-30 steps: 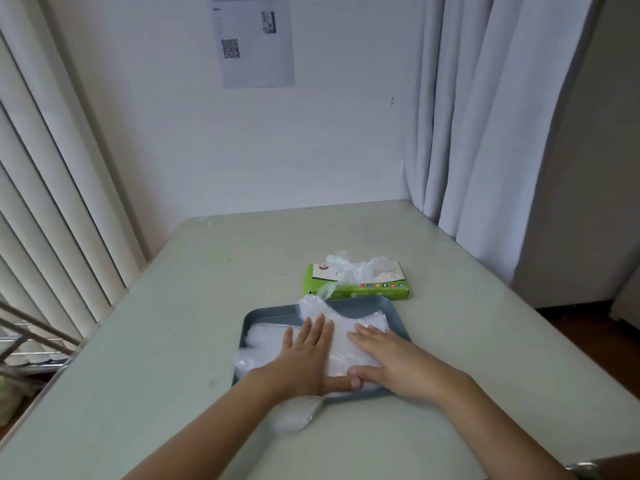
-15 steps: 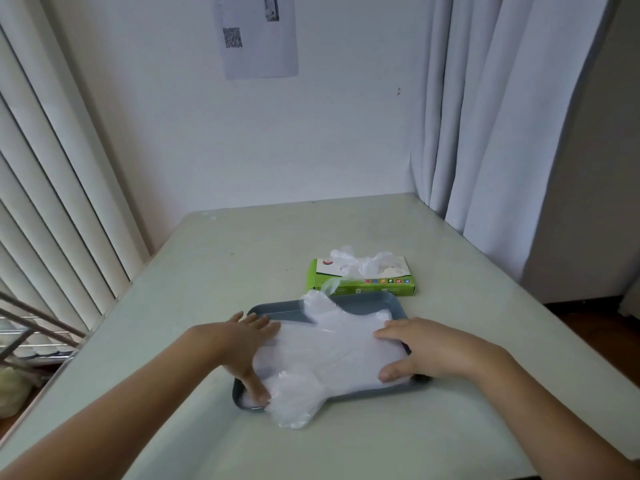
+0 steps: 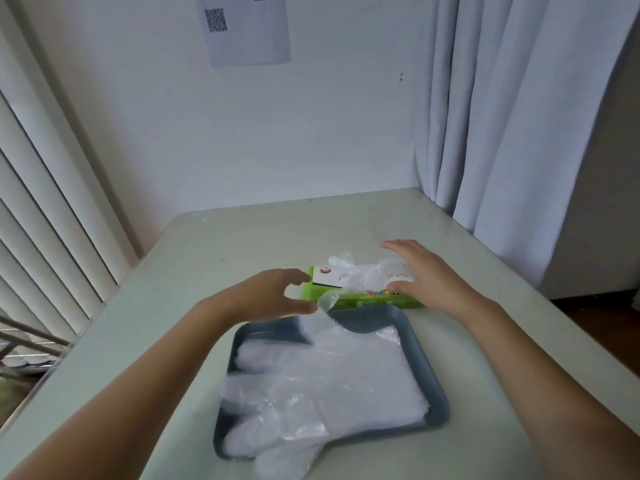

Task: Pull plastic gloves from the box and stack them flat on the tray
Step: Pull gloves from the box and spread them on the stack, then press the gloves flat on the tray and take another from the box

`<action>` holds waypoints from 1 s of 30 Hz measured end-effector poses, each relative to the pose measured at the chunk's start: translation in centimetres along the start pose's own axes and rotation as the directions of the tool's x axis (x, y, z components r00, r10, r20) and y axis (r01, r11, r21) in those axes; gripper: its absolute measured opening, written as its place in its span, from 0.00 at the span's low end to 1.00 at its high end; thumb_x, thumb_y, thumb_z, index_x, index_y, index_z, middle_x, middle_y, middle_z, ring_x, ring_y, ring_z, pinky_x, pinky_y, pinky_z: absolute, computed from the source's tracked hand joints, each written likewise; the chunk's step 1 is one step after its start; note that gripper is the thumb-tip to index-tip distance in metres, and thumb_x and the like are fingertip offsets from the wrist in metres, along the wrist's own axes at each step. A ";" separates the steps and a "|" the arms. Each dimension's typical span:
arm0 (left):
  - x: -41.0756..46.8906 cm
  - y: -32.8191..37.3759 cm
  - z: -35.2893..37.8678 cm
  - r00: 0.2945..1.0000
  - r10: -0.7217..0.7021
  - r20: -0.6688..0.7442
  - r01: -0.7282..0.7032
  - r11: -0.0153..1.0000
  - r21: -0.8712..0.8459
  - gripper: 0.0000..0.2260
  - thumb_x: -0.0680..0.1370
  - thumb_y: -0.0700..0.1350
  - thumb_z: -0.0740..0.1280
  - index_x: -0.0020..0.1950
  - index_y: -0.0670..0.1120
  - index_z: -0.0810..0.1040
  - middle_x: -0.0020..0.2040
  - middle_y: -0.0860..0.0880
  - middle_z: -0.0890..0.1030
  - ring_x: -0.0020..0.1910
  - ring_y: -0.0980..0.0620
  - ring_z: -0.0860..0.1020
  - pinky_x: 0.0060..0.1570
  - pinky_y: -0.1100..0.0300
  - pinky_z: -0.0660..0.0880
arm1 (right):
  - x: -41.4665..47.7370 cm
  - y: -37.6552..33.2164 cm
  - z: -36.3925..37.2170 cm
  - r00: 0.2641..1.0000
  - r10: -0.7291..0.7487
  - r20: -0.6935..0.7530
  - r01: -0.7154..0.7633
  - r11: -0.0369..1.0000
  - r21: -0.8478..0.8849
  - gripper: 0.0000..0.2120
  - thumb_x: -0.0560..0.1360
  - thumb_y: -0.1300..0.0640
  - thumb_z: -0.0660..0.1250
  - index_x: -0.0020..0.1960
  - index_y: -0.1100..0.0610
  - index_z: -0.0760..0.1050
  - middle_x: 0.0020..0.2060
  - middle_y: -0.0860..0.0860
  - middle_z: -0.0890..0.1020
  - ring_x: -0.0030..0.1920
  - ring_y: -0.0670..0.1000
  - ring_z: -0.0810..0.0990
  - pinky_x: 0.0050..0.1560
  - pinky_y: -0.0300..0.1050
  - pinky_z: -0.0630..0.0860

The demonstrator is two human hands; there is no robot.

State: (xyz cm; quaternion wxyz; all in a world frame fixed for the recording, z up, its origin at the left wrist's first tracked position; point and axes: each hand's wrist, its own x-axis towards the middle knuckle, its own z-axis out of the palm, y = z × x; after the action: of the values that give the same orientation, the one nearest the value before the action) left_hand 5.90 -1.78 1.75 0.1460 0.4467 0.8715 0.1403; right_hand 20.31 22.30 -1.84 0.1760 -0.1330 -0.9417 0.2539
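Observation:
A green glove box (image 3: 367, 302) lies on the table just behind the grey tray (image 3: 367, 318). A tuft of clear plastic glove (image 3: 349, 275) sticks up from its top opening. A flat stack of clear gloves (image 3: 329, 386) covers most of the tray, and one glove's fingers hang over the near rim. My left hand (image 3: 273, 296) hovers at the box's left end with thumb and fingers curved apart, holding nothing. My right hand (image 3: 426, 275) reaches over the box's right end with fingers straight, its thumb at the front face.
The pale table (image 3: 242, 244) runs back to a white wall. Vertical blinds (image 3: 52, 220) stand at the left and a curtain (image 3: 502, 133) hangs past the right far corner. A printed sheet (image 3: 247, 29) is on the wall.
Both hands left the glove stack on the tray and moved forward to the box, the left to its left end and the right over its right end.

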 end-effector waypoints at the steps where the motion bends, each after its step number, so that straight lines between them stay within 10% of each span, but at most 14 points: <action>1: 0.7 0.4 0.5 1.000 0.012 -0.008 -0.013 1.000 -0.028 0.27 0.75 0.59 0.68 0.72 0.54 0.67 0.70 0.56 0.71 0.66 0.55 0.70 0.62 0.63 0.66 | 0.6 0.5 0.3 1.000 0.005 0.028 -0.005 1.000 0.000 0.31 0.72 0.59 0.72 0.72 0.49 0.66 0.70 0.46 0.68 0.68 0.46 0.67 0.62 0.30 0.58; 6: 4.6 2.1 2.5 0.999 -0.008 -0.038 0.003 0.992 -0.128 0.31 0.75 0.56 0.69 0.75 0.52 0.63 0.73 0.54 0.68 0.69 0.52 0.68 0.64 0.61 0.64 | 2.8 1.9 1.0 1.000 0.005 -0.010 -0.004 0.998 0.059 0.19 0.72 0.61 0.73 0.61 0.52 0.78 0.60 0.49 0.77 0.64 0.49 0.74 0.57 0.28 0.61; 12: 7.6 3.1 4.6 0.997 -0.028 0.072 0.034 0.996 -0.086 0.34 0.74 0.58 0.70 0.74 0.47 0.62 0.70 0.48 0.70 0.65 0.48 0.71 0.62 0.56 0.68 | 3.5 1.0 1.6 0.983 -0.106 0.151 0.095 0.992 0.081 0.28 0.69 0.59 0.75 0.65 0.41 0.73 0.66 0.38 0.64 0.64 0.39 0.65 0.58 0.27 0.62; 18: 7.9 2.7 4.7 0.996 -0.012 0.087 0.023 0.991 -0.132 0.26 0.77 0.56 0.66 0.72 0.48 0.65 0.67 0.51 0.72 0.63 0.49 0.72 0.60 0.59 0.67 | 3.5 0.7 2.6 0.995 -0.102 -0.007 0.098 0.926 0.364 0.08 0.71 0.58 0.73 0.40 0.45 0.83 0.53 0.40 0.80 0.54 0.39 0.77 0.55 0.33 0.71; 30: 8.6 2.8 5.6 0.996 -0.072 -0.044 0.055 0.952 -0.300 0.17 0.75 0.46 0.71 0.62 0.48 0.73 0.52 0.52 0.77 0.50 0.51 0.75 0.46 0.63 0.69 | 2.9 -3.9 -2.3 0.944 -0.018 -0.330 0.261 0.651 0.713 0.05 0.77 0.66 0.65 0.43 0.62 0.77 0.32 0.49 0.81 0.37 0.46 0.80 0.46 0.38 0.78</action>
State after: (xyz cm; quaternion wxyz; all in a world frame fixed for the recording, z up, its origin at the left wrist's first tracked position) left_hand 5.32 7.45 -3.43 0.1925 0.3873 0.8578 0.2775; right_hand 17.94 21.03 2.82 0.3718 -0.0114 -0.7241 0.5808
